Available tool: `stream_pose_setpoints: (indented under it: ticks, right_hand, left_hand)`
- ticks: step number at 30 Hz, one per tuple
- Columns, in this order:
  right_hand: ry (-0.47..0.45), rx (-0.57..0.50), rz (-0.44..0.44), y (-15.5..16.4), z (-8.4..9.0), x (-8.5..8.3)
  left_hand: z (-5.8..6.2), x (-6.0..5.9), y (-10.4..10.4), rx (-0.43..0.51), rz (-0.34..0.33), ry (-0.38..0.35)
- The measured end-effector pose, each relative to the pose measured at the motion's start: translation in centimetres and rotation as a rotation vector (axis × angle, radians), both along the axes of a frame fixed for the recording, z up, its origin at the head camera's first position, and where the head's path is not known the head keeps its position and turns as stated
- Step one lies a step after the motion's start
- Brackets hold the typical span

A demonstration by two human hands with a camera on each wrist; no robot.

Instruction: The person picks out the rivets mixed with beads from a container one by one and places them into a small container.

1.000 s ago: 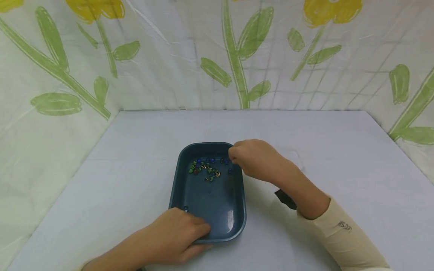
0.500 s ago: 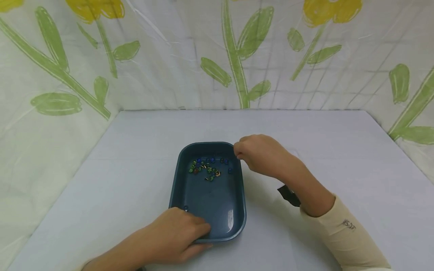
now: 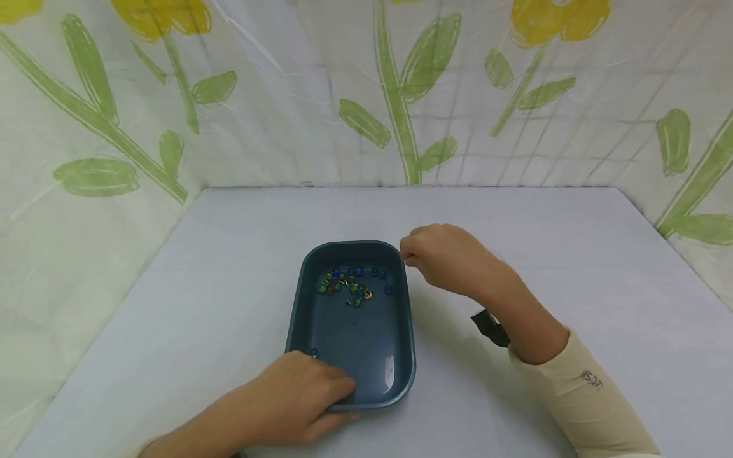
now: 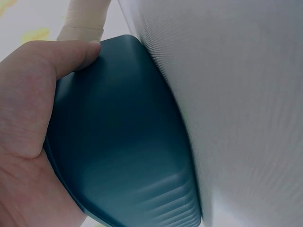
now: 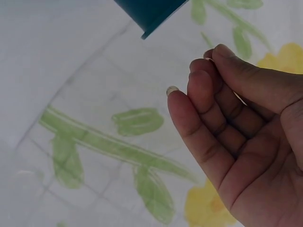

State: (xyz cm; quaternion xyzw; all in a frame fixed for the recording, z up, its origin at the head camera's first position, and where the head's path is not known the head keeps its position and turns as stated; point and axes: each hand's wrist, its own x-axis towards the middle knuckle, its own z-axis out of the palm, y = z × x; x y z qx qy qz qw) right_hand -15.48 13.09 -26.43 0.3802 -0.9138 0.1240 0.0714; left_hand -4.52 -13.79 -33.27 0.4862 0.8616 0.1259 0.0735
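Blue plastic forms the tray (image 3: 352, 356) that sits mid-table, and our left hand (image 3: 298, 397) grips its near left corner, fingers curled over the rim. From the head view we see a cluster of small beads (image 3: 350, 284) lying at the tray's far end, and one lone bead (image 3: 314, 352) just beyond the left fingers; neither wrist view shows any beads. The left wrist view instead shows the tray's outer wall (image 4: 123, 142) from below, with the thumb (image 4: 61, 54) pressed along its edge and the palm against the side.

Our right hand (image 3: 443, 261) hovers just beside the tray's far right corner, apart from it. In the head view it looks loosely fisted; the right wrist view shows the fingers (image 5: 208, 109) bent together toward the thumb, and we cannot tell whether something small is pinched at the tips. That view also catches a tray corner (image 5: 149, 12) above the fingers.

Small dark lettering marks the cream sleeve (image 3: 584, 407), too small to read. A black strap (image 3: 489, 326) shows at the right wrist. White cloth covers the table (image 3: 544, 254), and a flower-printed sheet (image 3: 366, 89) walls it on three sides.
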Motion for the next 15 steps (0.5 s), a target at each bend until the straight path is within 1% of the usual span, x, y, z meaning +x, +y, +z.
stream_pose_setpoints:
  ticks: [15]
  right_hand:
    - [-0.035,0.026,-0.031,0.58,0.3,-0.35]
  left_hand:
    - [-0.19,-0.03,0.01,0.007,-0.005,0.011]
